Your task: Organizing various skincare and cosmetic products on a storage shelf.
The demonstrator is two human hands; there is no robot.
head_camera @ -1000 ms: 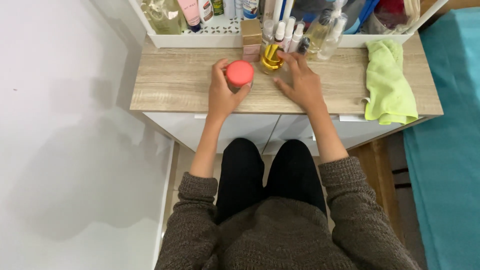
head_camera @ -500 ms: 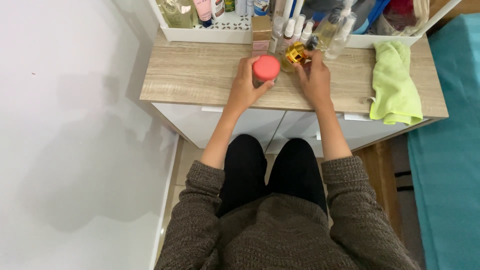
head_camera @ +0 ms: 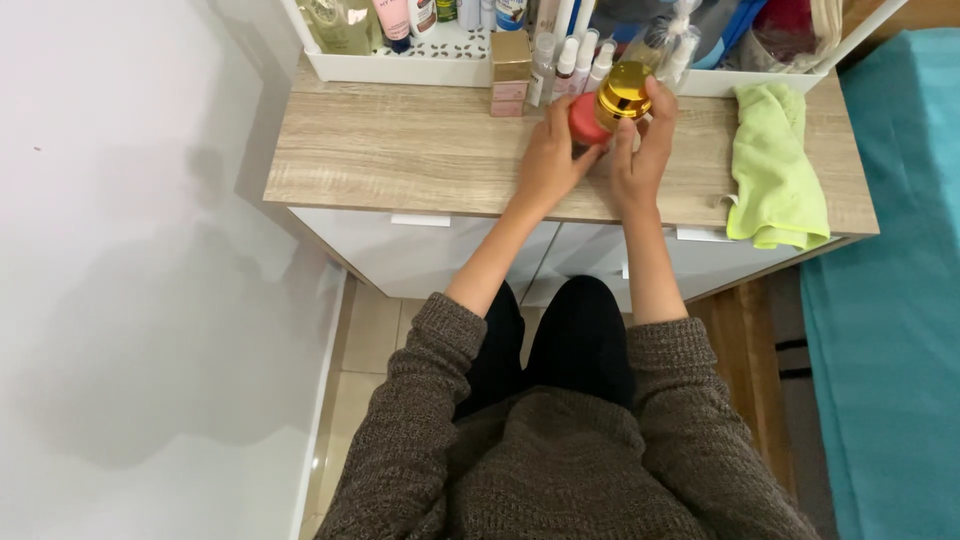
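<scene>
Both hands (head_camera: pixel 600 150) now raised, closed around gold-capped jar (head_camera: pixel 622 92), cap toward camera.

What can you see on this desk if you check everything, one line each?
Surface: light wooden desk top, white drawers below.
Job's things: round pink-lidded jar and shiny gold-capped jar, held together above the desk.
Clutter: white plastic tray of bottles and tubes at the back; lime-green cloth draped over the right edge; small beige box.
Grippers: left hand holds the pink-lidded jar; right hand holds the gold-capped jar.
Cables: nothing seen.
Surroundings: white wall, teal bedding.
</scene>
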